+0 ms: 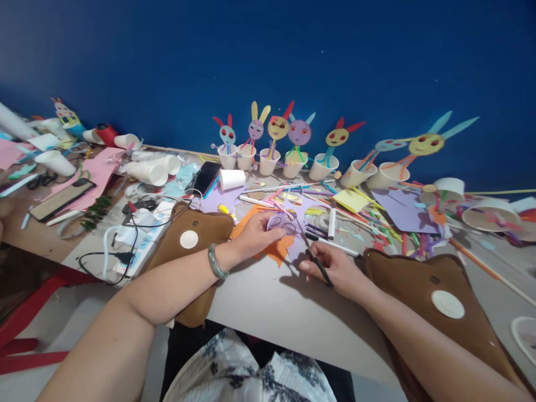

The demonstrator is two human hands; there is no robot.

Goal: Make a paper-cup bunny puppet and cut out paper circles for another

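Note:
My left hand [256, 237] pinches a small piece of purple paper [281, 222] with dark oval outlines drawn on it. In my right hand [335, 268] is a pair of black-handled scissors [315, 259], its blades pointing up and left toward the paper. Whether the blades touch the paper is hard to make out. Below my left hand lies a sheet of orange paper [272, 254] with a jagged edge. A purple sheet [295, 248] rests beside it, under the blades.
Paper cups holding paper rabbit figures [299, 133] line the blue wall. Markers [332, 222], straws and paper scraps cover the table's middle. Brown cushions [435, 301] lie at both sides. A power strip [144, 245] with cables and a phone [62, 199] are at left.

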